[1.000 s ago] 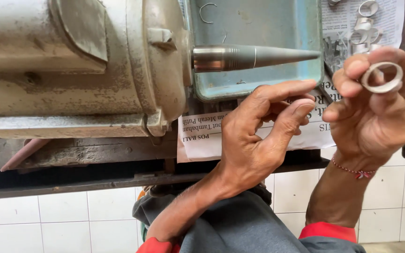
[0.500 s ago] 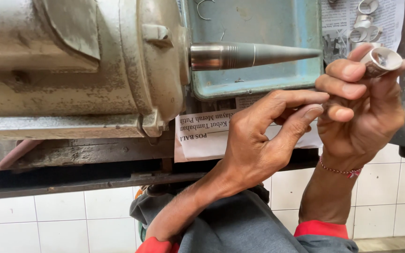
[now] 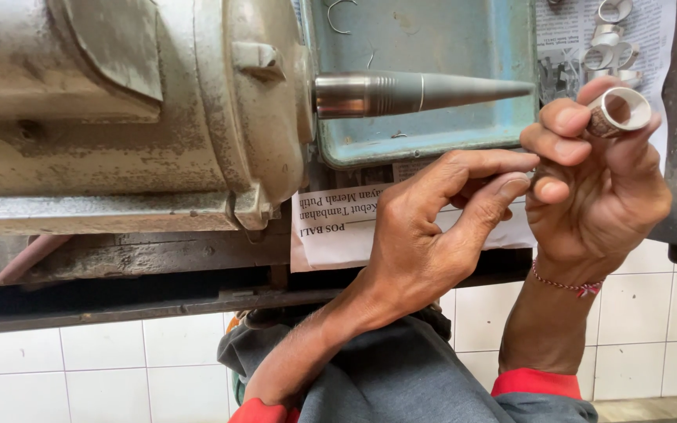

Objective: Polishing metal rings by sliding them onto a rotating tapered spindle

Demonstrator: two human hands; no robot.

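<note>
The right hand [image 3: 589,188] holds a broad silver metal ring [image 3: 619,111] at the right of the view, pinched at the tips of its thumb and upper fingers [image 3: 562,117], with the ring's open bore turned toward the camera. The lower fingers of that hand are curled in toward the palm, and a thin red bracelet [image 3: 564,285] circles its wrist.

The left hand [image 3: 432,227] sits just left of the right one. Its index and middle fingers [image 3: 495,164] stretch toward the right hand's curled fingers and seem to meet them; what lies between the fingertips is hidden, so whether this hand grips anything cannot be told.

Above the left hand, a tapered grey steel spindle [image 3: 425,90] sticks out sideways from a worn grey metal motor housing [image 3: 119,110], its point aimed at the ring but apart from it. Behind the spindle lies a shallow blue-green metal tray [image 3: 432,47]. At the top right, several more silver rings [image 3: 609,47] rest on a sheet of newspaper [image 3: 338,227], which hangs over the edge of the dark counter [image 3: 119,258]. White wall tiles [image 3: 80,368] show below.
</note>
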